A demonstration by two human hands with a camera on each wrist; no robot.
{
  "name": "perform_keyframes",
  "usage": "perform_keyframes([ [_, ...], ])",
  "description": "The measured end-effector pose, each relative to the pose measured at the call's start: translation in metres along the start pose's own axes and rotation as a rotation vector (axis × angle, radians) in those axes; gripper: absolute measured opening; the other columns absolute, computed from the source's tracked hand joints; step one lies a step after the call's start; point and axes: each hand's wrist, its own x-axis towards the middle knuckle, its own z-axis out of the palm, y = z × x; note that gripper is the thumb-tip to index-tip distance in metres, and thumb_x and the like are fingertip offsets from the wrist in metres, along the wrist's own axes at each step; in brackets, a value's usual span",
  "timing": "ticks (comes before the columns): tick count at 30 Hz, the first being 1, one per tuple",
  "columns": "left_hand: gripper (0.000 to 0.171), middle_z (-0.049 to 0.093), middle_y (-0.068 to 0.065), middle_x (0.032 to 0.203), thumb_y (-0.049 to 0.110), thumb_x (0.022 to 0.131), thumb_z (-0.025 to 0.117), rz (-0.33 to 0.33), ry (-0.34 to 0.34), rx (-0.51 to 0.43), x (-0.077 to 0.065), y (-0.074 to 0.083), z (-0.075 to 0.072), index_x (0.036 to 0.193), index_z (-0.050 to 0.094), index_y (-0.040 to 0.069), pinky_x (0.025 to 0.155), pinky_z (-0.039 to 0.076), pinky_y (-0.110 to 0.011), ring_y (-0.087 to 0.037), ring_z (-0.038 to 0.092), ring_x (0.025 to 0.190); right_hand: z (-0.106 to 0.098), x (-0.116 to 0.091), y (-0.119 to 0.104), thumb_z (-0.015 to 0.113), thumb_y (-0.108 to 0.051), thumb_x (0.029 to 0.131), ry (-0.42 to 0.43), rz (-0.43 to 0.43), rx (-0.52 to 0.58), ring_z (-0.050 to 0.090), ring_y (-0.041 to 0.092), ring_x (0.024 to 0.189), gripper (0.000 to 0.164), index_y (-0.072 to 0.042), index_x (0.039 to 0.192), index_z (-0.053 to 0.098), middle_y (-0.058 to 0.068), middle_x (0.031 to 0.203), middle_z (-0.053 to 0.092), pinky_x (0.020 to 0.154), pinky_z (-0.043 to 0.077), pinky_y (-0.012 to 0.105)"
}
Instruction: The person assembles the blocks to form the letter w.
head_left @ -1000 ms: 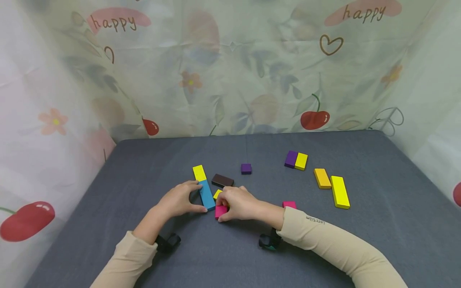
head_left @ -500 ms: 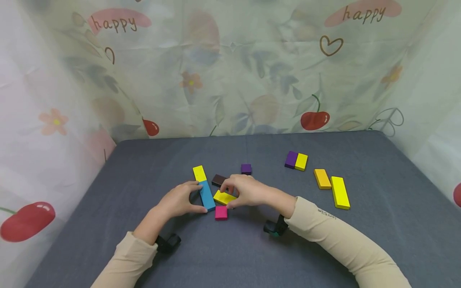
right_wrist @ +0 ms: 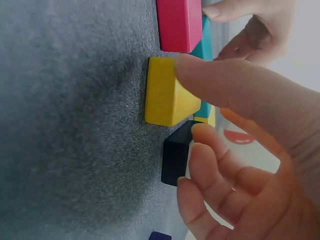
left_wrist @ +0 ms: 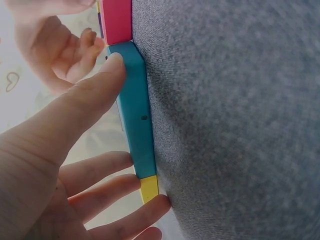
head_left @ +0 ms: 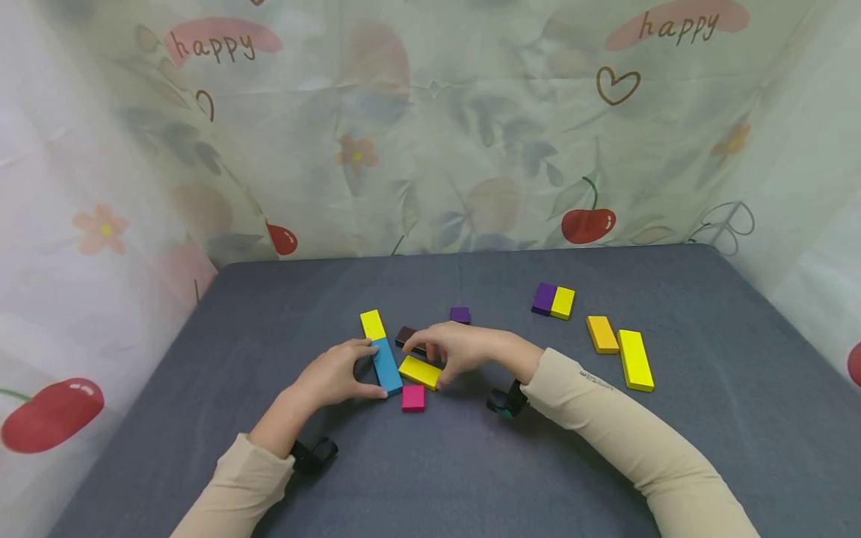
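My left hand [head_left: 339, 371] rests along a blue block [head_left: 386, 366], thumb at its near end and fingers spread toward the yellow block [head_left: 373, 324] joined to its far end. My right hand [head_left: 460, 350] is arched at a second yellow block [head_left: 420, 371]. Its thumb [right_wrist: 202, 75] overlaps this block's near corner, and its bent fingertips [right_wrist: 204, 157] overlap a dark brown block [right_wrist: 174, 157] behind it, partly hidden in the head view. A pink block [head_left: 413, 399] lies in front of the yellow one, close to the blue block's near end.
A small purple block [head_left: 460, 314] sits behind my right hand, partly covered. Farther right lie a purple block [head_left: 543, 297] against a yellow one [head_left: 563, 302], an orange block [head_left: 602, 334] and a long yellow block [head_left: 635, 360]. Dark grey cloth covers the table [head_left: 282, 299].
My right hand has let go of the pink block and lifted away to the yellow and brown blocks, its fingers spreading. The left hand has stayed still on the blue block.
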Motion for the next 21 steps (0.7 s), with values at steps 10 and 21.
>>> perform_keyframes([
  [10, 0.077, 0.046, -0.016, 0.141, 0.045, 0.071, 0.077, 0.006, 0.002, 0.001, 0.000, 0.000, 0.001, 0.133, 0.052, 0.007, 0.103, 0.040, -0.054, -0.035, 0.044, 0.130, -0.002, 0.011, 0.000, 0.078, -0.012, 0.075, -0.096, 0.042, -0.078, 0.052, 0.012, 0.082, 0.068, -0.021, 0.135, 0.046, 0.003, 0.095, 0.061, 0.066, 0.047, 0.020],
  [21, 0.077, 0.047, -0.016, 0.141, 0.045, 0.071, 0.077, 0.010, 0.006, 0.002, 0.000, -0.001, 0.000, 0.133, 0.053, 0.006, 0.103, 0.040, -0.054, -0.035, 0.044, 0.129, -0.005, 0.016, -0.001, 0.078, -0.014, 0.075, -0.109, 0.060, -0.118, 0.050, 0.012, 0.078, 0.065, -0.023, 0.132, 0.049, 0.002, 0.087, 0.057, 0.062, 0.043, 0.018],
])
